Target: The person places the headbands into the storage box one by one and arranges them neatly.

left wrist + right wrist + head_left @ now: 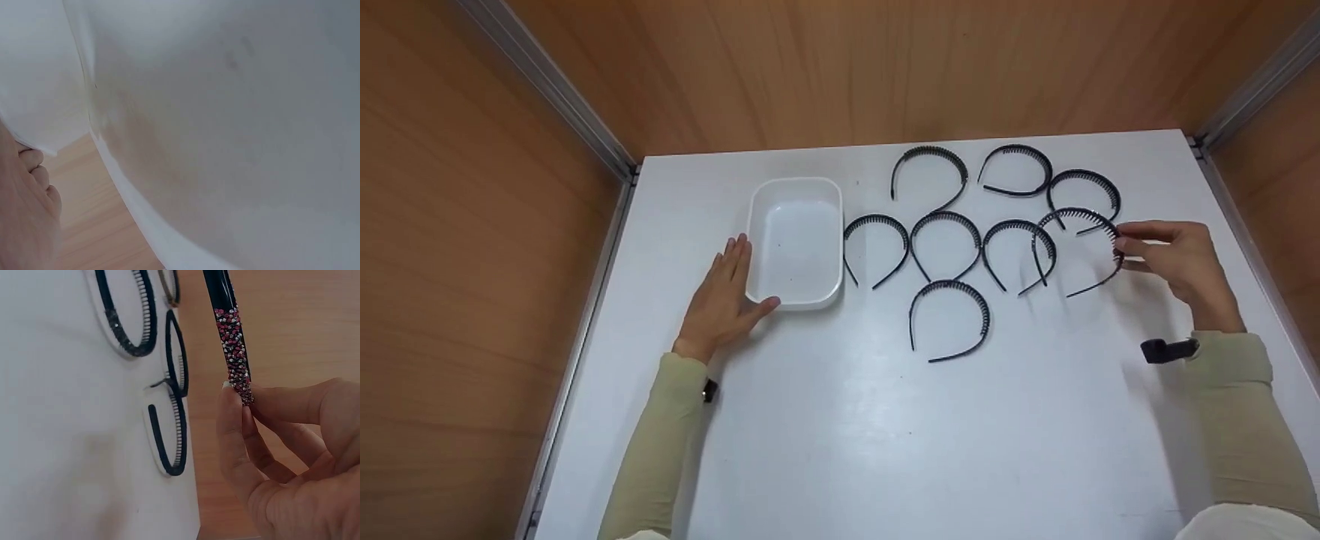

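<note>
My right hand [1181, 262] pinches a black toothed headband [1081, 213] by one side of its curve. Its ends point toward me, and it overlaps two other headbands in the head view. Pink and silver stones cover the gripped part of the band [232, 343] in the right wrist view, between thumb and fingertips. On the left, my left hand [718, 304] rests against a white plastic tray [802, 306]. The fingers lie straight along its left side, with the thumb spread at the near corner. Nothing lies inside the tray.
Several black headbands lie on the white table [840, 435] right of the tray. The nearest headband [986, 319] lies in front of the middle row; another headband [1020, 150] is at the back. Wood-look panels [840, 75] wall the back and both sides.
</note>
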`<action>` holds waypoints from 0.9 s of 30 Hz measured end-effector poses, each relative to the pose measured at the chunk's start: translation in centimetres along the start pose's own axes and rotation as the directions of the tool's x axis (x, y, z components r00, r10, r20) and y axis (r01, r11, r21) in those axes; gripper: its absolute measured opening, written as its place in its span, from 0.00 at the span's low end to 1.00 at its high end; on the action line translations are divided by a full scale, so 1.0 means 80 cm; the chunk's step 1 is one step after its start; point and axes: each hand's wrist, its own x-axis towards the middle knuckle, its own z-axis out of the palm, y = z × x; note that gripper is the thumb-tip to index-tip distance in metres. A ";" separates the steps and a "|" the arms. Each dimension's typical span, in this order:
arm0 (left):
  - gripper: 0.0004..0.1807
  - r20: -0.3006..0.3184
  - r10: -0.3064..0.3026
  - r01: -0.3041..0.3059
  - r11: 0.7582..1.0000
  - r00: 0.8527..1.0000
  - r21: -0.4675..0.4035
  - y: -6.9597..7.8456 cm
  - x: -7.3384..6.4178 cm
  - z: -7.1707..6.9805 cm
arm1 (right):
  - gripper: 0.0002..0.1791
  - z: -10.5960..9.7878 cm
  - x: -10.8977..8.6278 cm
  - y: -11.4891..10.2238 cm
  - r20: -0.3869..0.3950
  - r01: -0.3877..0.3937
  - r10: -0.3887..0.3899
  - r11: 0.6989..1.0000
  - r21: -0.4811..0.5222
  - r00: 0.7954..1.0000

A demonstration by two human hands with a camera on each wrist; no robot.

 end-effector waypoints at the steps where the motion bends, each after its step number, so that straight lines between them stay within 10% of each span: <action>1: 0.62 0.004 -0.001 0.001 1.000 1.000 0.000 0.000 -0.001 0.000 | 0.19 0.003 0.000 -0.002 0.005 0.004 -0.004 1.000 0.001 1.000; 27: 0.62 -0.014 0.001 -0.001 1.000 1.000 -0.027 -0.001 -0.003 0.006 | 0.19 0.076 0.021 -0.065 0.061 0.170 -0.173 0.984 0.051 0.983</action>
